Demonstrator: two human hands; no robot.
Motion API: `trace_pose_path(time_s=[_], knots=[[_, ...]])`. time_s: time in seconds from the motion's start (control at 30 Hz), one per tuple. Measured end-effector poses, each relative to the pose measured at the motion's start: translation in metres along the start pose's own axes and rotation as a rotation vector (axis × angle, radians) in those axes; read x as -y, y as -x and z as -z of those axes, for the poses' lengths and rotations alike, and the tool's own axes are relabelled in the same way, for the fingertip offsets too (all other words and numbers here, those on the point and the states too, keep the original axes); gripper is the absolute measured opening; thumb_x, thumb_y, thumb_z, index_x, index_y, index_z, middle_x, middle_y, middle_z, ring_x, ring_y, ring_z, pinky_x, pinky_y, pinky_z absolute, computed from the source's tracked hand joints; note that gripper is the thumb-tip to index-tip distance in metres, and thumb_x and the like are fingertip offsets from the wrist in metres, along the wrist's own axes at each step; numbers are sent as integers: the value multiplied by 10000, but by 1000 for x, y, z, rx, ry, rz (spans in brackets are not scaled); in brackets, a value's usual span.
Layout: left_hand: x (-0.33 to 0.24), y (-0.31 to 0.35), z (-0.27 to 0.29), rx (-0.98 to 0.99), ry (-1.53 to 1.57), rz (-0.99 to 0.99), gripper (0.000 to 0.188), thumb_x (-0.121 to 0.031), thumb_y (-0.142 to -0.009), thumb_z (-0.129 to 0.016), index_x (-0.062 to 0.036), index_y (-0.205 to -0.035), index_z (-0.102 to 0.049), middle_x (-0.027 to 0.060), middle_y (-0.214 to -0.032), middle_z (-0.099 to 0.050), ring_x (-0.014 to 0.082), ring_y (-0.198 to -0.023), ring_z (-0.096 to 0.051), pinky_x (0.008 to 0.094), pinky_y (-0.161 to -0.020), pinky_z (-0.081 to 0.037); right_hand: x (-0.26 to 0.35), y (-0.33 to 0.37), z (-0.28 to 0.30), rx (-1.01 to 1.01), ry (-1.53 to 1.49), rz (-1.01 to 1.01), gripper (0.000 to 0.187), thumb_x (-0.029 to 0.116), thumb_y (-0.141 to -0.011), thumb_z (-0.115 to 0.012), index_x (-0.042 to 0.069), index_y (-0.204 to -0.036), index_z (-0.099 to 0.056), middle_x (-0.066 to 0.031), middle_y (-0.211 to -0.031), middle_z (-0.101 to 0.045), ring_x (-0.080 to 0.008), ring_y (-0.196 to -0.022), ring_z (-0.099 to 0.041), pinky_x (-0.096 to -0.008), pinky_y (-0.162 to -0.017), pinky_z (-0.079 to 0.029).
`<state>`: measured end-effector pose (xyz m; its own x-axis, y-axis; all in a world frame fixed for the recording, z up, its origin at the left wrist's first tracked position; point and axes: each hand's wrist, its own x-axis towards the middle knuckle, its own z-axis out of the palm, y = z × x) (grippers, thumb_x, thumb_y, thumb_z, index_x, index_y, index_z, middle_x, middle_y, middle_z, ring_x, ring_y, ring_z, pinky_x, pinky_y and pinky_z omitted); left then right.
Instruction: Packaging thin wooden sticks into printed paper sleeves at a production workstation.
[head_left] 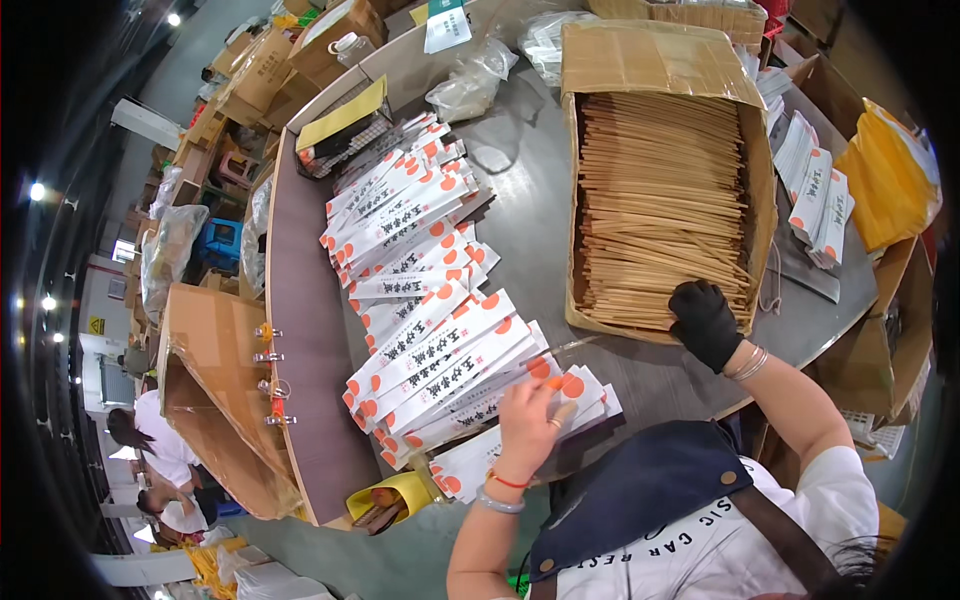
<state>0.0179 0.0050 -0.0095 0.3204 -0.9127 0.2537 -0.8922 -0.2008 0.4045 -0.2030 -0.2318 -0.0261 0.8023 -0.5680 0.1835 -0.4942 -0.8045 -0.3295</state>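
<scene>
My left hand (528, 425) is bare, with an orange cover on one fingertip. Its bent fingers pinch at a white paper chopstick sleeve (575, 392) at the near end of a long fanned row. The sleeves (430, 345) carry orange dots and black lettering. My right hand (706, 325), in a black glove, reaches over the near right corner of an open cardboard box (668, 52). Wooden chopsticks (655, 200) fill that box in a dense layer. The gloved fingers curl down onto them, hiding the fingertips.
More sleeves (820, 195) lie right of the box, near a yellow bag (890, 175). Clear plastic bags (475, 82) sit at the back. A wire basket (345, 130) stands by the raised left board (310, 350). A yellow holder (400, 497) hangs at the near left corner.
</scene>
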Motion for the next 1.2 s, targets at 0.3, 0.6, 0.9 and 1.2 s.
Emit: trace_pose_path(time_s=[0.3, 0.6, 0.9, 1.2], knots=[[9, 14, -25, -109, 372, 120, 241, -200, -786, -792, -58, -966, -716, 67, -846, -593, 260, -832, -561, 374, -745, -439, 3, -10, -6, 201, 341, 137, 132, 105, -763, -610, 33, -871, -585, -121, -840, -574, -272, -820, -588, -377, -677, -468], [0, 3, -18, -195, 253, 23, 176, -212, -751, -810, -108, -850, -709, 17, -776, -572, 216, -738, -524, 347, -697, -380, 19, -9, 21, 37, 97, 220, 178, 95, -754, -642, 54, -907, -561, -105, -834, -579, -297, -800, -589, -411, -712, -457], [13, 10, -17, -72, 373, 19, 179, -229, -764, -806, -100, -844, -711, 0, -780, -565, 209, -750, -516, 342, -696, -351, 42, 0, 46, 174, -184, 314, 175, 118, -775, -703, 135, -935, -633, -58, -820, -610, -275, -768, -601, -396, -678, -452], [-22, -14, 6, -16, 190, -266, 174, -146, -747, -753, -106, -913, -719, 28, -889, -647, 242, -799, -601, 369, -721, -431, 43, -19, 44, 500, -122, -49, 244, 198, -800, -671, 101, -1024, -664, -120, -946, -666, -329, -867, -642, -441, -748, -504]])
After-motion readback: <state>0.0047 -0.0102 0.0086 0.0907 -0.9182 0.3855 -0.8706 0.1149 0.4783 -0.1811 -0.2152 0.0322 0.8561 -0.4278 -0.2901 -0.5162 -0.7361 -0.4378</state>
